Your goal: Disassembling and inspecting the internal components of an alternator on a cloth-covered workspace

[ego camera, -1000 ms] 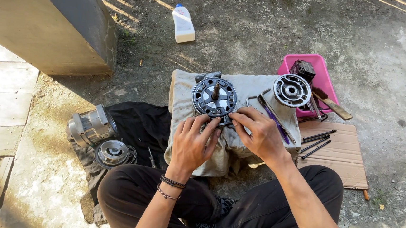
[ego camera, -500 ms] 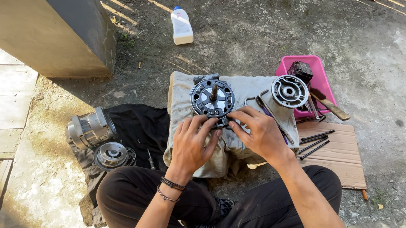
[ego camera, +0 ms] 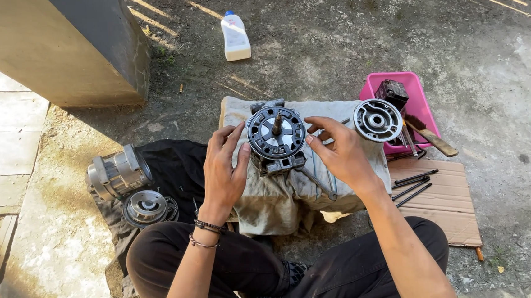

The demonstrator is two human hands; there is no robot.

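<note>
A person sits on a concrete floor, seen from above, working on a dismantled machine.

At the left, on a black cloth (ego camera: 173,168), lie a ribbed metal housing (ego camera: 117,172) and a round metal part (ego camera: 147,207), set out of the way but near.

In the middle, a grey cloth bundle (ego camera: 294,197) serves as a padded rest. On it stands a round black motor body (ego camera: 276,136), shaft pointing up. The left hand (ego camera: 223,167), fingers spread, touches its left rim; the right hand (ego camera: 340,153), also open, touches its right rim, so the two steady it from both sides without closing around it.

On the bundle's right edge rests a silver end plate (ego camera: 378,120). Beside it is a pink tray (ego camera: 399,105) holding tools. Long bolts (ego camera: 412,185) lie on cardboard (ego camera: 440,202) below.

A white bottle (ego camera: 235,36) stands well apart, at the top.
</note>
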